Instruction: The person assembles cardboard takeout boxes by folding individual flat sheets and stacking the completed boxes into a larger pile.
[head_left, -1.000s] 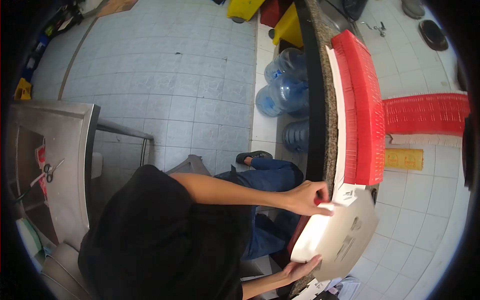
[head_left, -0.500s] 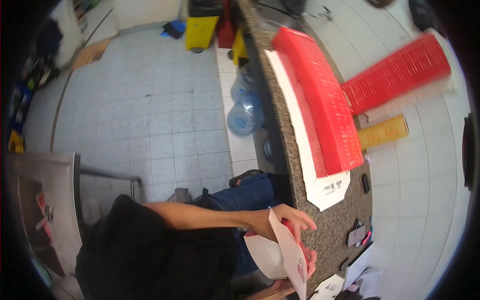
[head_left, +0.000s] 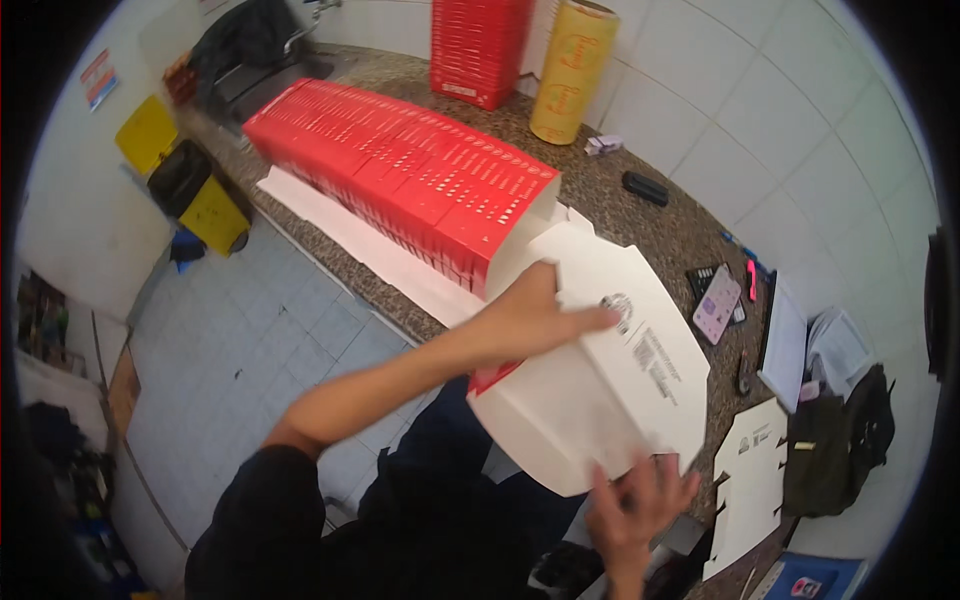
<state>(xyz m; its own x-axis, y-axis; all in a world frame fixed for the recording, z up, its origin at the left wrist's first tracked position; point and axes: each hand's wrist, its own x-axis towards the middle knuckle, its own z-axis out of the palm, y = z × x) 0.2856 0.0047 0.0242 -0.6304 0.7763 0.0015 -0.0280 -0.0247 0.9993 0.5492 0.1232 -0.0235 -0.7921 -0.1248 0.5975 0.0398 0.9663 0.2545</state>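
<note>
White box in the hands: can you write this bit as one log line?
left hand flat on white box | right hand at its lower edge | red box row behind on counter

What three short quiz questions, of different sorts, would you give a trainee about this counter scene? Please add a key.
1. True or false: the left hand lies flat on the white cardboard box blank.
2. What stands beside the red stack at the wall? A) yellow roll B) blue bottle C) green cup
3. Fill in: the right hand touches the blank's ____ edge.

Key:
1. True.
2. A, the yellow roll stands beside the stack of red boxes.
3. Lower; a long row of folded red boxes lies behind on the granite counter.
</note>
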